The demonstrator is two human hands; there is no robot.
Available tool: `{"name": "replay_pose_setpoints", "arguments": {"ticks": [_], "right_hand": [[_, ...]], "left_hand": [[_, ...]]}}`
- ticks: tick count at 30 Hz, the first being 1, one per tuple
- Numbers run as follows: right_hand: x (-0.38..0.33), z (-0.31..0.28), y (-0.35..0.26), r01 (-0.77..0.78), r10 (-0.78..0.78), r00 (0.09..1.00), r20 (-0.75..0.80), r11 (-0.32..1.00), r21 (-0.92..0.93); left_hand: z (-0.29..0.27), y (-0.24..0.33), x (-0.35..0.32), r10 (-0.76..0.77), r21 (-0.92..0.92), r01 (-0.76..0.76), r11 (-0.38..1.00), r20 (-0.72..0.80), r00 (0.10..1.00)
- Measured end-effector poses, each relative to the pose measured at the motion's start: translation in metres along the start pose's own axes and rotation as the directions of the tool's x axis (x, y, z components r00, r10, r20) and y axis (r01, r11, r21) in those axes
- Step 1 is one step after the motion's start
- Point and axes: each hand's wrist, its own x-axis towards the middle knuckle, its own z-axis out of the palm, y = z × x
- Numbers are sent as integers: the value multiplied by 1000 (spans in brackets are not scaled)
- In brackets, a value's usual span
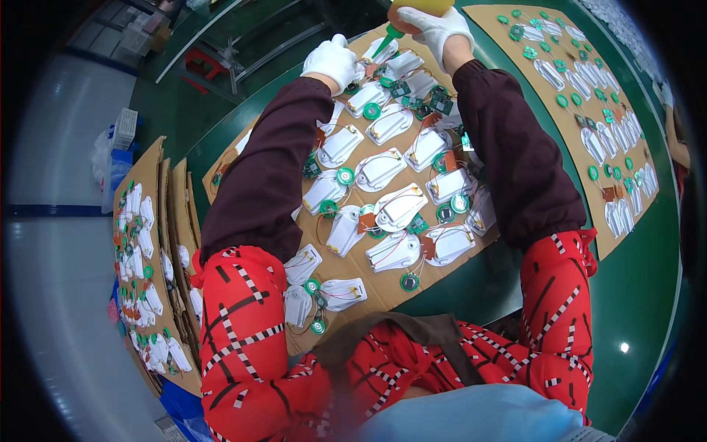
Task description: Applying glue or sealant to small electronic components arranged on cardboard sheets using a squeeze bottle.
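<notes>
My right hand (436, 31), in a white glove, grips a yellow squeeze bottle (434, 6) at the top edge. Its green nozzle (389, 37) points down and left over a white plastic housing (379, 48) at the far end of a cardboard sheet (353, 267). My left hand (333, 62), also gloved, is closed beside that spot, next to wires and small parts; whatever its fingers hold is hidden. Nearer me lie several white housings (380, 169) with thin wires, green round discs (345, 176) and green circuit boards (400, 89).
A second cardboard sheet (537, 77) with similar parts lies right on the green table (626, 295). More loaded cardboard sheets (147, 166) stand at the left. A red stool (204, 70) is beyond the table. Another person's arm (676, 140) shows at the right edge.
</notes>
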Motion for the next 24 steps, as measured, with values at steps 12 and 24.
{"name": "replay_pose_setpoints", "arguments": {"ticks": [12, 24], "right_hand": [[-4, 1, 0, -46, 46, 999, 4, 993, 111], [9, -35, -27, 132, -139, 978, 155, 990, 52]], "left_hand": [[-4, 4, 7, -237, -28, 237, 971, 32, 971], [-1, -4, -2, -125, -154, 133, 979, 60, 990]]}}
